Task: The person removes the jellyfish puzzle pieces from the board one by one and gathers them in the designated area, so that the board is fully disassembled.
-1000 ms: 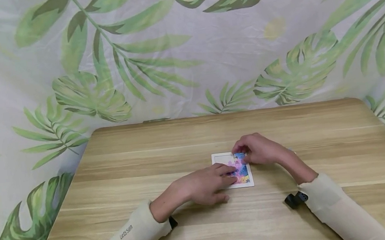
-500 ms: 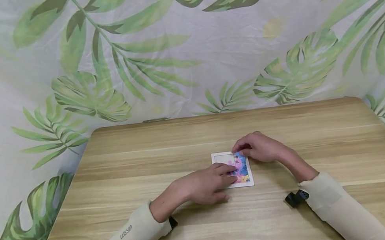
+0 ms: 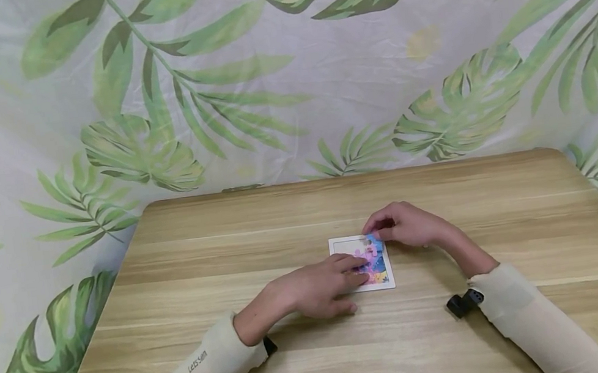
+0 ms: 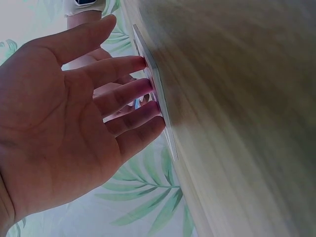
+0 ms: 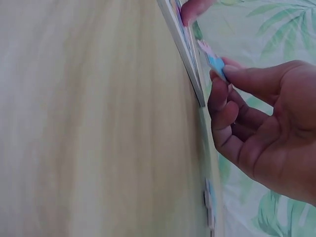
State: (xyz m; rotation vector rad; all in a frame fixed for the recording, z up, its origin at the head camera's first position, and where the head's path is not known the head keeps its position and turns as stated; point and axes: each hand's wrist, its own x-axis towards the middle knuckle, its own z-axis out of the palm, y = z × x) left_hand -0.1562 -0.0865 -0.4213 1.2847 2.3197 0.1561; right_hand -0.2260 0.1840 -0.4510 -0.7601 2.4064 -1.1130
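Note:
A white-rimmed jigsaw puzzle board (image 3: 391, 282) lies flat on the table, partly filled with pink, blue and yellow pieces. My left hand (image 3: 318, 287) rests its fingertips on the assembled pieces, fingers fairly straight and covering part of the picture. In the left wrist view, the left hand (image 4: 74, 108) touches the thin board (image 4: 160, 96) side-on. Over the board's far right corner, my right hand (image 3: 408, 225) pinches a blue and pink puzzle piece (image 5: 216, 63) between thumb and forefinger. That piece is tilted and held just off the board in the right wrist view.
Loose puzzle pieces (image 5: 210, 202) lie on the table to the right of the board; the right arm mostly hides them in the head view. The wooden table (image 3: 226, 231) meets a leaf-patterned curtain (image 3: 244, 94) at its back edge.
My right hand has drawn slightly back and up, and the blue piece is now raised at the board's far right corner, showing bare board beside it. The left hand stays still.

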